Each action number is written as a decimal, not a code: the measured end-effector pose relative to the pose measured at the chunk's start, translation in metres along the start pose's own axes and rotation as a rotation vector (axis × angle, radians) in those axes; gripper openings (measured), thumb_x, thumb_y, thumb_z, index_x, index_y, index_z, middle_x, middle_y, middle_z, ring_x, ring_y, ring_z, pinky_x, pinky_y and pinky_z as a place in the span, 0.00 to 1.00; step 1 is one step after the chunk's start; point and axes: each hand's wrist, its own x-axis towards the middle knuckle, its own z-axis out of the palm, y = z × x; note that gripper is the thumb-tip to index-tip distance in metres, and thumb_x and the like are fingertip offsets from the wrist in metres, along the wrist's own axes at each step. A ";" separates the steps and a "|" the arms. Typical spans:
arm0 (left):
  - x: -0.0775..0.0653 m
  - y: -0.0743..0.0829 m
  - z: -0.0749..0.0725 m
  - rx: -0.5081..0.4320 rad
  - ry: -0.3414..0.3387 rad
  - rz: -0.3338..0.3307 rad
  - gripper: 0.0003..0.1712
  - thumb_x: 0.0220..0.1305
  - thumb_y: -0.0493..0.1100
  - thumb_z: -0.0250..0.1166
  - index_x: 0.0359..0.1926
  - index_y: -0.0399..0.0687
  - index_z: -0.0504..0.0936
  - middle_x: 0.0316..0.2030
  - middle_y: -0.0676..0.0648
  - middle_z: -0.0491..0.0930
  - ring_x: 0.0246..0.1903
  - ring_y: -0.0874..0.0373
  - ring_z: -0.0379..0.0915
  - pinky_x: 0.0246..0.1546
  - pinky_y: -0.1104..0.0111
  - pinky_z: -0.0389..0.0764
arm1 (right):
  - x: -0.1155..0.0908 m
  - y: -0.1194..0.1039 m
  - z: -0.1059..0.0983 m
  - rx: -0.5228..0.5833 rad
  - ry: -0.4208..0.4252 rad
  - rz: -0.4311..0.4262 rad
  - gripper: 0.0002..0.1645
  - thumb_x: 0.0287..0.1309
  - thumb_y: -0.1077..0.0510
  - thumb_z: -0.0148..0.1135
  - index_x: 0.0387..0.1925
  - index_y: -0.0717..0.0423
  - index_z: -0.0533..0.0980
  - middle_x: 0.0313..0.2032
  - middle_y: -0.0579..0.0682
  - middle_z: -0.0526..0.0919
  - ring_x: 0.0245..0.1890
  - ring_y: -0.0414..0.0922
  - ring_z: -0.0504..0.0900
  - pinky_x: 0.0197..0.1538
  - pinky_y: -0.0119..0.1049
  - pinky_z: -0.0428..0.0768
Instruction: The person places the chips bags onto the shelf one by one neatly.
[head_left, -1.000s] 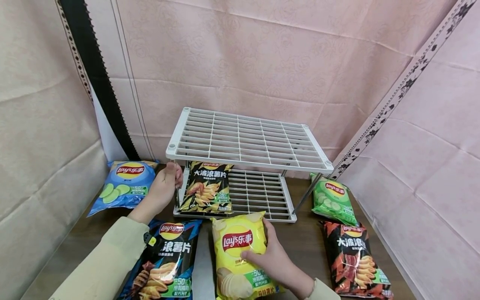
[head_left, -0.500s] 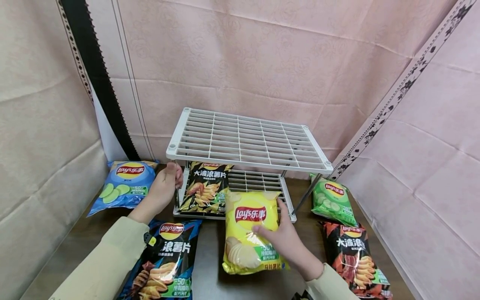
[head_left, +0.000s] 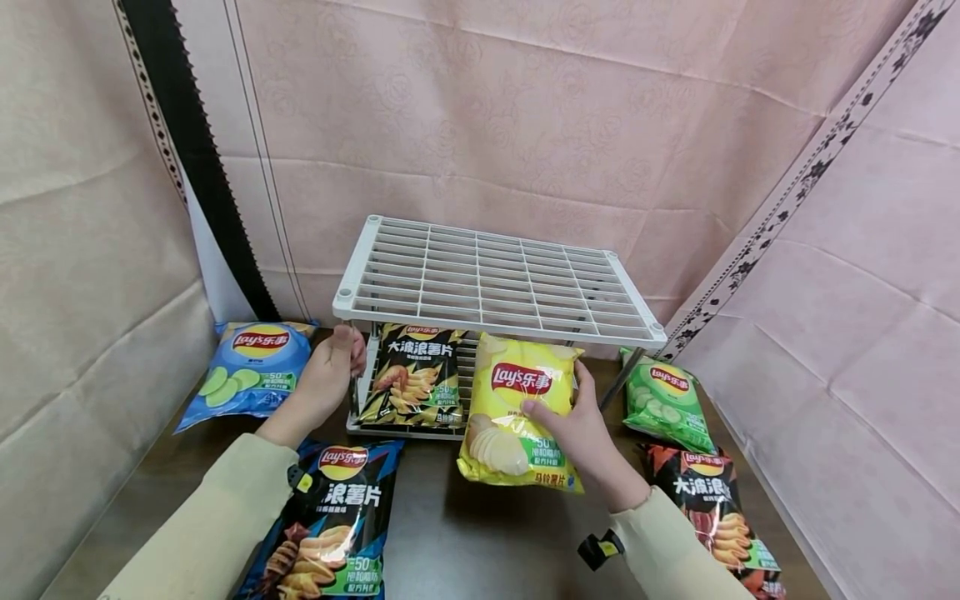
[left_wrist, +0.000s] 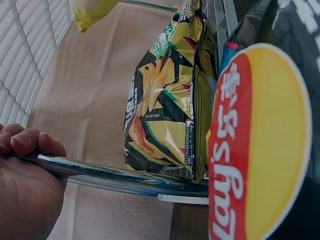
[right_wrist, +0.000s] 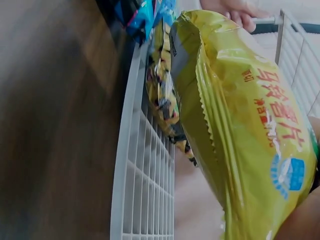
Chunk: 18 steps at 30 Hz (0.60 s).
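Note:
My right hand (head_left: 581, 421) grips a yellow bag of potato chips (head_left: 517, 408) by its right side, thumb across the front. The bag is held upright before the lower tier of a white two-tier wire rack (head_left: 495, 279), its top just under the upper shelf's front edge. My left hand (head_left: 330, 371) holds the rack's front left metal post (left_wrist: 120, 175), fingers curled round it in the left wrist view. Inside the lower tier, at the left, leans a black and gold chip bag (head_left: 416, 375), close beside the yellow one.
A blue chip bag (head_left: 251, 371) lies left of the rack. Below my left forearm lies a black and blue one (head_left: 337, 517). On the right are a green bag (head_left: 667, 404) and a black and red one (head_left: 712, 508). Pink cloth walls (head_left: 525, 125) surround the table.
My right hand has moved the yellow chip bag forward and to the right, from the table's front up to the rack's lower tier. The left hand has stayed on the post.

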 end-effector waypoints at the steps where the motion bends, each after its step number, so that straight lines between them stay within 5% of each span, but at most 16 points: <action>1: 0.000 0.000 0.000 0.004 -0.001 0.001 0.37 0.76 0.59 0.26 0.30 0.29 0.61 0.22 0.39 0.59 0.24 0.42 0.60 0.30 0.65 0.62 | 0.003 -0.001 0.000 -0.002 0.005 -0.002 0.67 0.47 0.41 0.75 0.72 0.25 0.34 0.55 0.56 0.68 0.41 0.57 0.83 0.36 0.49 0.82; 9: 0.000 0.000 -0.002 0.007 -0.012 0.015 0.37 0.77 0.57 0.25 0.31 0.26 0.61 0.22 0.36 0.59 0.25 0.36 0.59 0.30 0.65 0.63 | 0.031 -0.001 0.001 -0.004 0.038 -0.007 0.68 0.50 0.42 0.73 0.72 0.27 0.30 0.57 0.53 0.68 0.42 0.57 0.83 0.37 0.47 0.82; 18: 0.012 -0.037 0.000 -0.001 0.005 -0.023 0.34 0.77 0.58 0.26 0.31 0.32 0.62 0.21 0.43 0.58 0.23 0.48 0.58 0.30 0.64 0.61 | 0.058 0.003 0.004 0.005 -0.014 -0.011 0.62 0.52 0.43 0.72 0.73 0.26 0.37 0.53 0.54 0.74 0.38 0.56 0.85 0.35 0.49 0.82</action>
